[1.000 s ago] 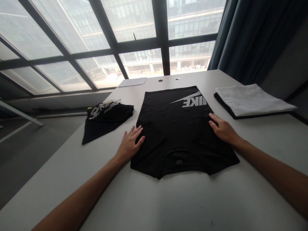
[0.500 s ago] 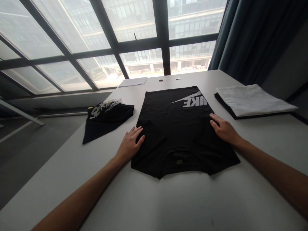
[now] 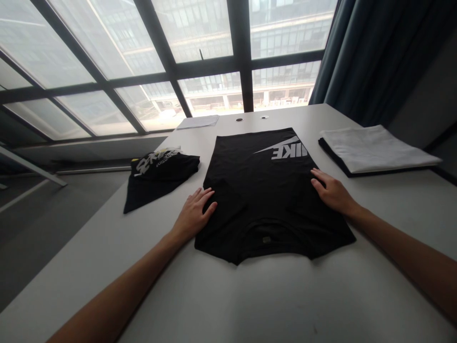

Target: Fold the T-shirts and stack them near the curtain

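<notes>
A black T-shirt lies flat on the white table, its neckline toward me and its sides straight. White lettering and a swoosh show upside down near its far right corner. My left hand rests on the shirt's left edge, fingers stretched out. On the opposite edge lies my right hand, flat with its fingers extended. Neither hand grips the cloth.
To the left sits a rumpled dark garment with white and yellow print. Folded white cloth lies over dark cloth on the right. Papers are at the table's far end, by the windows. A dark curtain hangs at right.
My left hand has shifted very slightly to the right along the shirt's edge. The right hand and the shirt look practically the same.
</notes>
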`<control>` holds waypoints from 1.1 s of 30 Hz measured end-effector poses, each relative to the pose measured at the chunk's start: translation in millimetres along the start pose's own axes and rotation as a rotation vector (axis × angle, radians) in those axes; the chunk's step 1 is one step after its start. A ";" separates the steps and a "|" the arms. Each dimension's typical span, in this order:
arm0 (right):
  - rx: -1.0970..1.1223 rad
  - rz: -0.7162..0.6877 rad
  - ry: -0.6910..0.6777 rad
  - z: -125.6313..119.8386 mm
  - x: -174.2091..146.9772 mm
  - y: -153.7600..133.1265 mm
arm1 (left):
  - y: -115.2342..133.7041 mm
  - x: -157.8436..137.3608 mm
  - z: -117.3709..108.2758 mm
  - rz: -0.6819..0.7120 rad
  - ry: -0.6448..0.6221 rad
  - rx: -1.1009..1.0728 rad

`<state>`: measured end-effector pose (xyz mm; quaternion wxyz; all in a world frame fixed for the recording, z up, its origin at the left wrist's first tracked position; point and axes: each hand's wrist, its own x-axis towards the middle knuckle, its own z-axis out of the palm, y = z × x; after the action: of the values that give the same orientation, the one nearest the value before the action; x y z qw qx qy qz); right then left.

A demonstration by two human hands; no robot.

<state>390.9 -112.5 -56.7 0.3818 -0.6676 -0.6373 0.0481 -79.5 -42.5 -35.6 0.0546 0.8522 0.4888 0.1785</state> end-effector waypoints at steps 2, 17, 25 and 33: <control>-0.004 0.000 0.003 -0.3 -0.2 -0.3 | 1.1 0.3 -1.3 0.019 0.009 -0.004; -0.033 -0.015 -0.009 -0.5 0.6 0.3 | 2.3 1.4 -3.3 0.002 0.019 -0.063; -0.028 -0.025 0.003 0.0 0.3 0.2 | -0.7 2.2 -2.0 -0.021 -0.051 -0.062; -0.024 -0.028 0.003 0.4 0.2 2.0 | -0.5 2.4 -0.5 -0.008 -0.128 -0.008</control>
<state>392.4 -111.9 -58.0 0.3755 -0.6632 -0.6466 0.0339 -79.0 -40.2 -34.6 0.0897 0.8597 0.4870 0.1253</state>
